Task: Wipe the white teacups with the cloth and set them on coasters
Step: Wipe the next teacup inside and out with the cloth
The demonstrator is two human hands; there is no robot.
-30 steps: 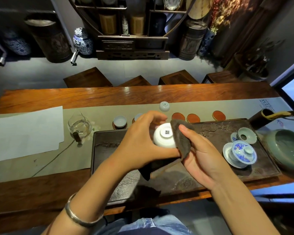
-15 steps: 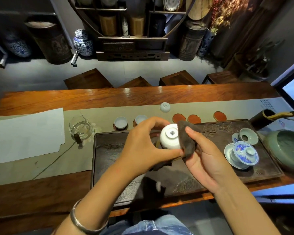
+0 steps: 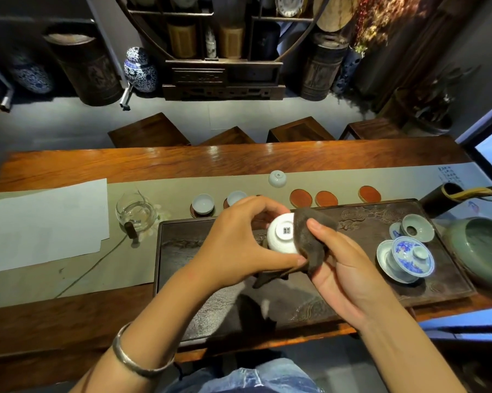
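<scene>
My left hand (image 3: 239,245) grips a white teacup (image 3: 280,234) above the dark tea tray (image 3: 182,251), its marked foot turned toward me. My right hand (image 3: 344,268) holds a dark brown cloth (image 3: 310,239) wrapped against the cup's right side, thumb on top of the cloth. Two white teacups (image 3: 203,203) (image 3: 235,197) stand upright on coasters beyond the tray. Another teacup (image 3: 277,178) lies upside down further back on the runner. Three bare orange coasters (image 3: 300,198) (image 3: 326,198) (image 3: 369,193) sit in a row to the right of them.
A glass pitcher (image 3: 135,215) stands left of the tray, white paper sheets (image 3: 43,222) further left. On the tray's right are a blue-and-white lidded gaiwan (image 3: 406,255) and a small strainer (image 3: 417,230). A green bowl (image 3: 486,251) and a dark holder (image 3: 443,198) stand at the right edge.
Both hands have lifted slightly and shifted right with the cup. The cup has turned in my left hand while the cloth rubs its side.
</scene>
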